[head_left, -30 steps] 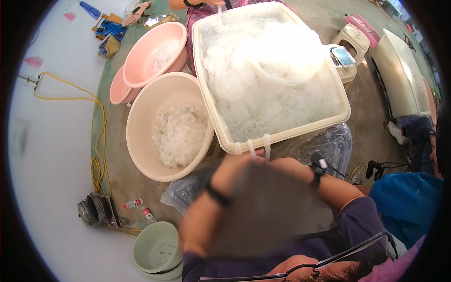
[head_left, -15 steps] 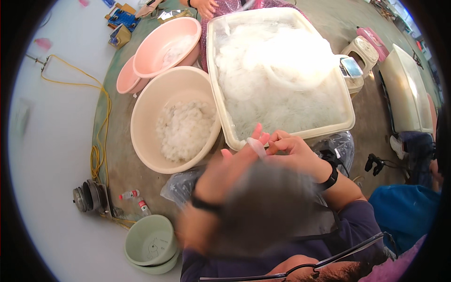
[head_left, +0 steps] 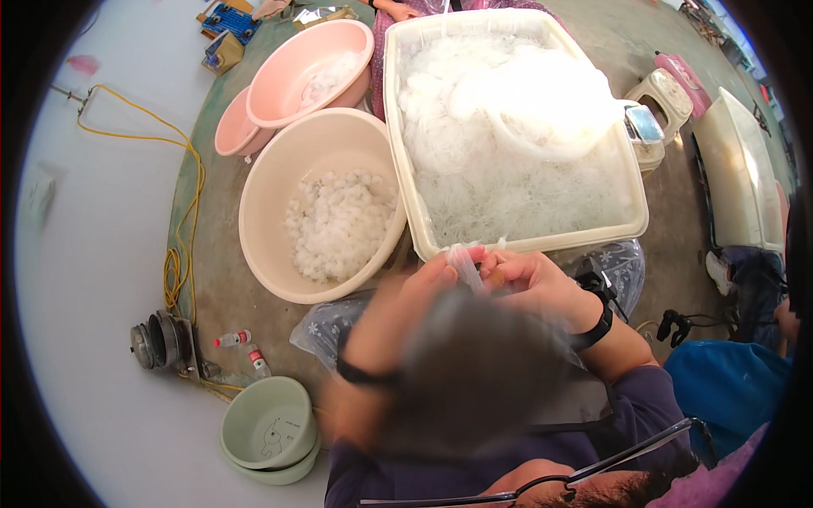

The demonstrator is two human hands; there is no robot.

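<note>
In front of my chest, just at the near rim of the big white tub (head_left: 517, 240), my two hands work together. My left hand (head_left: 412, 292) has closed fingers on a thin, translucent white piece of silk (head_left: 462, 264), draped over the fingertips. The fingers of my right hand (head_left: 542, 284) pinch at the same silk from the other side. Inside the tub, a fluffy mass of white silk fibre (head_left: 453, 97) lies in water, its right part glaring bright. A dark, blurred shape (head_left: 483, 372) hides my lap and part of my left forearm.
To the left stands a cream basin (head_left: 264, 178) with many white silk cocoons (head_left: 343, 229). Pink basins (head_left: 262, 76) sit behind it. Green basins (head_left: 254, 406) and bottles (head_left: 231, 339) are at lower left. Another person's hand (head_left: 398, 10) shows beyond the tub.
My left hand's fingers have curled in from a spread position, and the silk now hangs more bunched between the hands. The view has shifted slightly. The other person's hand has moved.
</note>
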